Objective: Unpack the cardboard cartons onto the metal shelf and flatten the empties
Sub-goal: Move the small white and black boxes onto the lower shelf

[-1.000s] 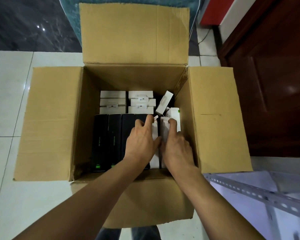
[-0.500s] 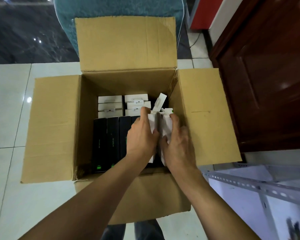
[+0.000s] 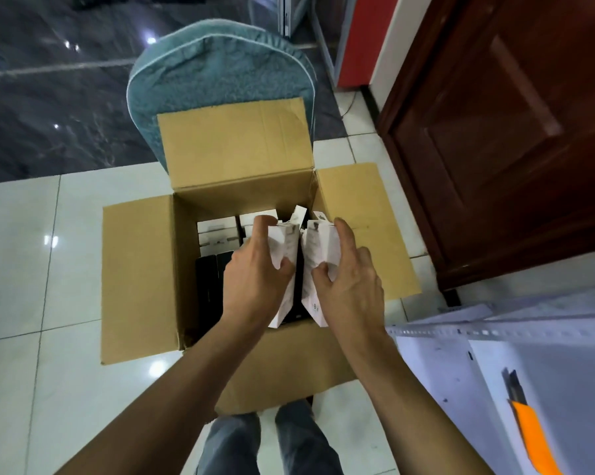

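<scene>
An open cardboard carton (image 3: pixel 138 275) stands on the tiled floor with its flaps spread. Black boxes (image 3: pixel 208 279) and small white boxes (image 3: pixel 217 231) fill it. My left hand (image 3: pixel 254 279) grips a tall white box (image 3: pixel 285 248) lifted above the carton's rim. Beside it my right hand (image 3: pixel 349 282) grips another tall white box (image 3: pixel 323 245), also raised. The two boxes almost touch each other. The metal shelf (image 3: pixel 494 332) shows at the lower right.
A teal chair (image 3: pixel 217 73) stands behind the carton. A dark wooden door (image 3: pixel 505 132) is at the right. An orange utility knife (image 3: pixel 529 430) lies on the white shelf surface. My legs are below the carton's near flap.
Both hands have risen out of the carton, each lifting a tall white box. The view has pulled back and up, showing the chair and more of the shelf.
</scene>
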### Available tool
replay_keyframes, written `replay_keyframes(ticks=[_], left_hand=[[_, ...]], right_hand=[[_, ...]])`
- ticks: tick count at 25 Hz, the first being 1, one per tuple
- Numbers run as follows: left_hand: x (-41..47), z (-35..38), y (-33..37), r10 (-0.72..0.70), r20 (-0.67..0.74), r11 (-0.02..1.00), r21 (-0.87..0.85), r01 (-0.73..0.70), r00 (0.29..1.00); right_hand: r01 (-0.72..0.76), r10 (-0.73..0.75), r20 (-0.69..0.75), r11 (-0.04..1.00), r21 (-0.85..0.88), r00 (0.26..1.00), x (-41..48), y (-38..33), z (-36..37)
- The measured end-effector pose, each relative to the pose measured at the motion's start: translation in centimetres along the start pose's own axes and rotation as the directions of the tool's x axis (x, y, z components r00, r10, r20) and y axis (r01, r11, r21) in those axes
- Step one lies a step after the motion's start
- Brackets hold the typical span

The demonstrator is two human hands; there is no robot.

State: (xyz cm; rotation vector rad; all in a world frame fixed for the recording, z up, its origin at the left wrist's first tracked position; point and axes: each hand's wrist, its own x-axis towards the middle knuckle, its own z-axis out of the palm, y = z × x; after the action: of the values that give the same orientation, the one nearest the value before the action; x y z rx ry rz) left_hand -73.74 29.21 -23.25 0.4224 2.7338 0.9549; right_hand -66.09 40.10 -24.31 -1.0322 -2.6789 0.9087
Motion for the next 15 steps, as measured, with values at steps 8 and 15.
replay_keyframes(ticks=[8, 15], left_hand=[[-2.0, -5.8, 3.6, 0.13, 0.07, 0.99, -0.057, -0.126, 0.989], [-3.7, -9.9, 7.8, 0.372, 0.188, 0.928, -0.066, -0.366, 0.909]], right_hand=[[-0.172, 0.172, -0.025, 0.985, 0.0, 0.985, -3.5, -3.3, -7.1], [-0.336, 0.346, -0.223, 0.938, 0.081, 0.911, -9.0, -4.7, -11.4]])
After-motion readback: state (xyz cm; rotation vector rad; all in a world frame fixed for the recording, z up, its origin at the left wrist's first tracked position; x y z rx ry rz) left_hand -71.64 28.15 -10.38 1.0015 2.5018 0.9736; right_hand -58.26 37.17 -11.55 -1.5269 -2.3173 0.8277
